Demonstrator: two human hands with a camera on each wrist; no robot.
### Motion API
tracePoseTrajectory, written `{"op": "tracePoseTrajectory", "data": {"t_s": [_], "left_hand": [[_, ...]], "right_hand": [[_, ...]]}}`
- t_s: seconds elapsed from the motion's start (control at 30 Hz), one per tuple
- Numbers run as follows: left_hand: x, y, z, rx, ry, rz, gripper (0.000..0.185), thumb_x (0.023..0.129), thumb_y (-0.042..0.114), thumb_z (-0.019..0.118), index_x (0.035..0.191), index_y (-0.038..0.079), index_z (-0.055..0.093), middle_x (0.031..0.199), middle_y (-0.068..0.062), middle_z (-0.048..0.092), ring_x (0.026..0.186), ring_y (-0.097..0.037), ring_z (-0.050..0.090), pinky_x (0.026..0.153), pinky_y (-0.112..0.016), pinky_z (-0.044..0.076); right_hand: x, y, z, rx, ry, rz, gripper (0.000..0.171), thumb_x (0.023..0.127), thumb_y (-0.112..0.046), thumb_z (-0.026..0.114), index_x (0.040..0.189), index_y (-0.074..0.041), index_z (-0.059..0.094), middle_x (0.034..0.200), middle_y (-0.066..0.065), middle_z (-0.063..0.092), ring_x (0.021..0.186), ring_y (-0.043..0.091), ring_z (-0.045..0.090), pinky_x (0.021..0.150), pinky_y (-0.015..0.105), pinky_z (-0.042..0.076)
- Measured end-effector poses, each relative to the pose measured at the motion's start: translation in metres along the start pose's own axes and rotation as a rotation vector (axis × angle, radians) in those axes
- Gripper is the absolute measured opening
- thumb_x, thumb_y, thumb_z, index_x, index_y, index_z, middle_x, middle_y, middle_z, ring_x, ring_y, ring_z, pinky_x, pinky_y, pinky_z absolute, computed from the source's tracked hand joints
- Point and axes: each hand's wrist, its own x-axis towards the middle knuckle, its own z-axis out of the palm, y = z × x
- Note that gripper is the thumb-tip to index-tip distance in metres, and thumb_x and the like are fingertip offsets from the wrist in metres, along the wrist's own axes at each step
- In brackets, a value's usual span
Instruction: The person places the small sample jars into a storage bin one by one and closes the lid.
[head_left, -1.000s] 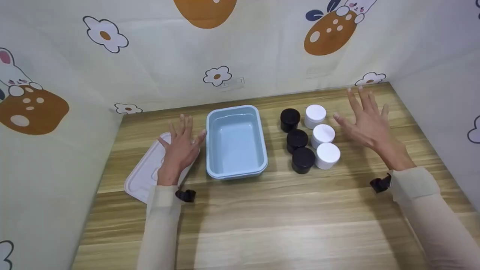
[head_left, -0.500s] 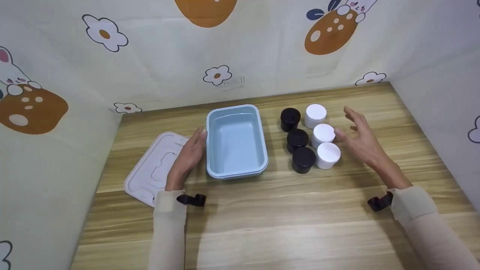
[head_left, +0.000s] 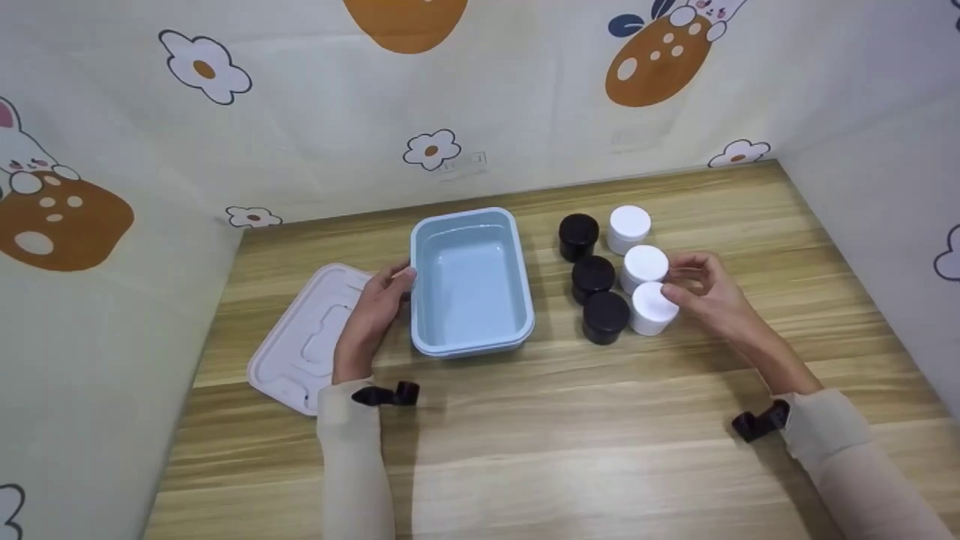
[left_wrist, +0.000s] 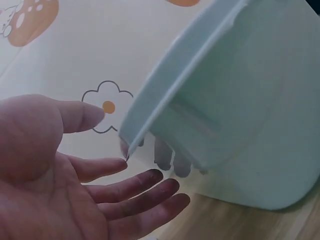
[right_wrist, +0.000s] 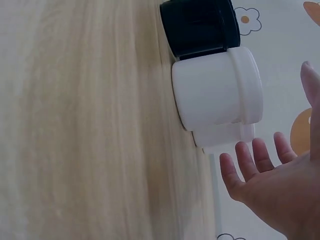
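The blue tub (head_left: 471,281) stands empty beside its lid (head_left: 304,337); the left hand (head_left: 373,315) rests spread against its wall; the right hand (head_left: 709,294), fingers loosely curled, touches the nearest white jar (head_left: 652,307); all six jars remain outside.

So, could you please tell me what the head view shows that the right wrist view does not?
Only the head view shows the left hand at the blue tub, the lid and all six jars. Only the right wrist view shows the nearest white jar side-on, with the right hand's fingers spread beside it. Both show the right hand by the white jars, a black jar and the wooden table.
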Motion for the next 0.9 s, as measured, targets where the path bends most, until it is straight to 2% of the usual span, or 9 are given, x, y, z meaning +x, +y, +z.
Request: {"op": "tracePoseTrajectory", "data": {"t_s": [0.23,0.4,0.53,0.73,0.9], "left_hand": [[0.005,-0.01,0.0,-0.015,0.059,0.019,0.047,0.104,0.021,0.052,0.147,0.003,0.045,0.133,-0.026,0.06,0.112,-0.025,0.063,0.094,-0.03,0.052],[0.006,-0.013,-0.001,0.022,0.078,0.004,0.048,0.102,0.023,0.056,0.145,0.003,0.048,0.127,-0.022,0.063,0.101,-0.015,0.064,0.097,-0.033,0.05],[0.006,-0.012,-0.001,0.016,0.073,-0.004,0.047,0.102,0.023,0.057,0.143,0.003,0.05,0.128,-0.022,0.063,0.102,-0.017,0.064,0.097,-0.033,0.051],[0.005,-0.012,-0.002,-0.013,0.041,-0.007,0.046,0.102,0.022,0.056,0.144,0.003,0.049,0.13,-0.023,0.063,0.108,-0.024,0.067,0.087,-0.029,0.056],[0.006,-0.013,-0.004,-0.01,0.025,-0.012,0.048,0.102,0.025,0.057,0.145,0.005,0.049,0.127,-0.021,0.066,0.089,-0.016,0.071,0.075,-0.028,0.058]], "right_hand": [[-0.005,0.008,0.006,-0.028,-0.05,0.002,0.054,0.085,0.004,0.074,0.126,0.01,0.041,0.115,-0.004,0.054,0.103,-0.002,0.056,0.09,0.009,0.047],[-0.007,0.009,0.009,-0.08,-0.107,0.033,0.061,0.081,0.004,0.078,0.126,0.011,0.038,0.117,0.004,0.052,0.097,-0.003,0.057,0.084,0.01,0.048],[-0.007,0.01,0.011,-0.084,-0.127,0.034,0.063,0.079,0.005,0.079,0.126,0.012,0.036,0.119,0.011,0.051,0.097,-0.005,0.056,0.084,0.009,0.046],[-0.009,0.012,0.014,-0.078,-0.131,0.028,0.068,0.077,0.008,0.079,0.128,0.012,0.035,0.123,0.016,0.049,0.1,-0.006,0.054,0.088,0.007,0.044],[-0.013,0.007,0.014,-0.095,-0.116,0.043,0.067,0.081,0.003,0.078,0.131,0.01,0.033,0.126,0.017,0.048,0.101,-0.006,0.053,0.087,0.007,0.045]]}}
